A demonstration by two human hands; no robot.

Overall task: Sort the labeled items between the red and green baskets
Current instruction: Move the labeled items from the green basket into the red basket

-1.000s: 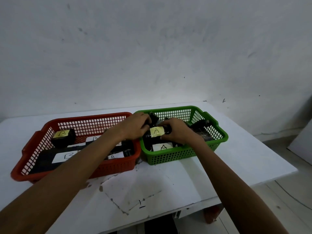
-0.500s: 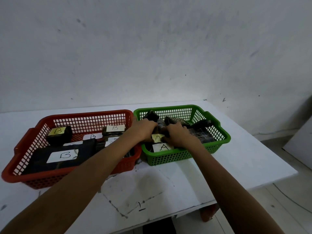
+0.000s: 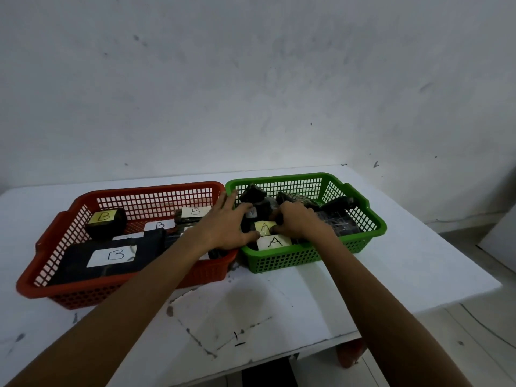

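I have both hands inside the green basket (image 3: pixel 374 229), which stands on the right half of the white surface (image 3: pixel 265 300). Its left wall is just beside the right wall of the red basket (image 3: pixel 83 198).

The dark item with the yellow A label (image 3: pixel 264 227) sits in the front left part of the green basket, between the two hands. It is just behind a white A label (image 3: pixel 276 242) that lies against the front wall. The right hand (image 3: pixel 301 224) has its fingers (image 3: pixel 279 216) curled over the right end of that item and grips it. The left hand (image 3: pixel 226 227) has its fingers straight and spread against the dark things at the basket's left side. Its thumb tip touches the item by the yellow label, so I read it as a flat touch, not a grip.

Behind the hands more dark items (image 3: pixel 252 192) are heaped toward the back wall of the green basket; I cannot make out their labels.

In the red basket a dark block with a yellow B label (image 3: pixel 106 223) stands at the back left. A large flat dark item with a white B label (image 3: pixel 111 258) lies at the front. A third B label (image 3: pixel 195 211) shows near the back right and a fourth (image 3: pixel 159 225) between them. The left forearm crosses over the red basket's front right corner
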